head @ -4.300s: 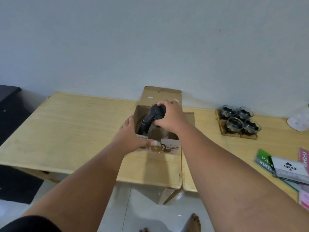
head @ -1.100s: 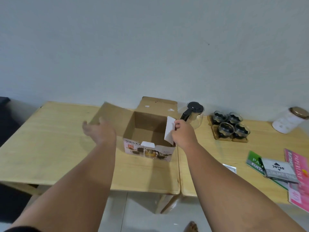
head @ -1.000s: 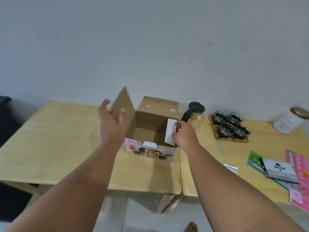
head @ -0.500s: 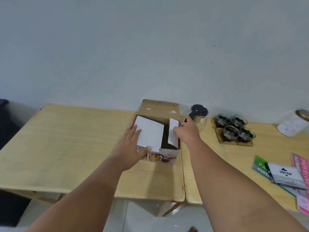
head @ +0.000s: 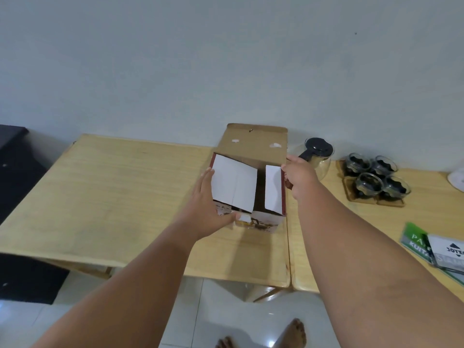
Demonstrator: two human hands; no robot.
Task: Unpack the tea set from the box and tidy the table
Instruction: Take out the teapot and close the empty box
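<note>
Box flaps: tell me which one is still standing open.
The back flap, the plain brown one against the wall. The left flap and right flap, white-faced, are folded in under the left hand and right hand.

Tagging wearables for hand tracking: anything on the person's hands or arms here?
Nothing worn shows. The left hand and right hand are bare: no gloves, rings, watch or bands visible. Both forearms are bare to the frame edge, no sleeve in view. Bare toes show below.

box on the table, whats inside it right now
Only a dark gap shows between the box's two white side flaps, which both hands are folding inward. The flaps cover the rest, so whether it's empty can't be seen.
</note>
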